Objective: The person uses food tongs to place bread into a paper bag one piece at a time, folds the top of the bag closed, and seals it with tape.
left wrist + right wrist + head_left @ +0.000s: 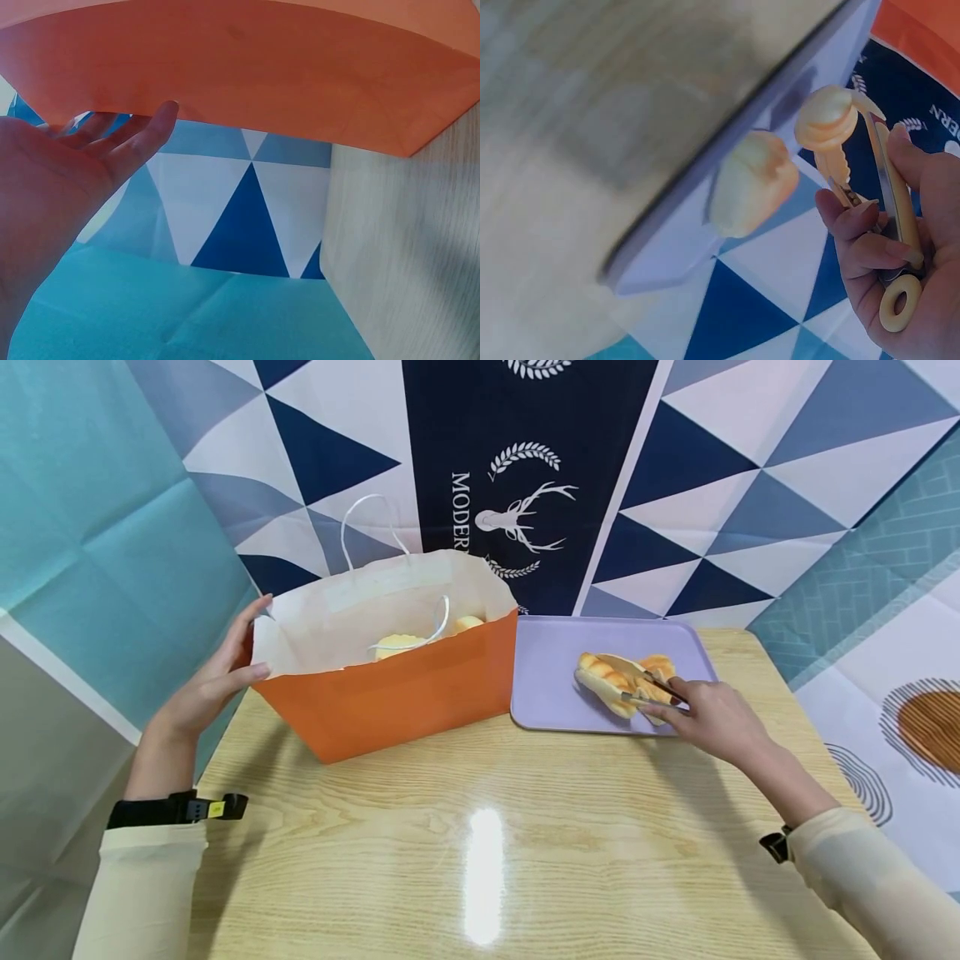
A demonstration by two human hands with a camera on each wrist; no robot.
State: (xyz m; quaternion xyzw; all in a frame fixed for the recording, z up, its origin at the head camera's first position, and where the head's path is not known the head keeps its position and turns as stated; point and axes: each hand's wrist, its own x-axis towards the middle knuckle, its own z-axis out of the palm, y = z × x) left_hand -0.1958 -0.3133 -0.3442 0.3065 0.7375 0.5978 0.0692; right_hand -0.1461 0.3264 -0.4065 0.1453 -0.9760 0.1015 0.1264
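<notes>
At the left, my left hand [210, 681] spans the short side of an orange paper bag [405, 697], thumb at the front corner and fingers at the back one. Its fingers reach the bag's edge in the left wrist view. My right hand [716, 714] grips metal tongs [891, 187] with pale handle panels and a ring at the end. Between the tong tips is a golden-striped bread roll [602, 683], tilted above a lilac tray [543, 693]. Another bread roll [754, 184] sits on the tray beside it, partly behind the tongs in the head view.
Inside the bag, pale yellow bread pieces [397, 646] show below its white rim. White cord handles [372, 497] stand up from the bag. Bag and tray stand side by side on a wooden table [375, 843], against a patterned cloth backdrop [337, 452].
</notes>
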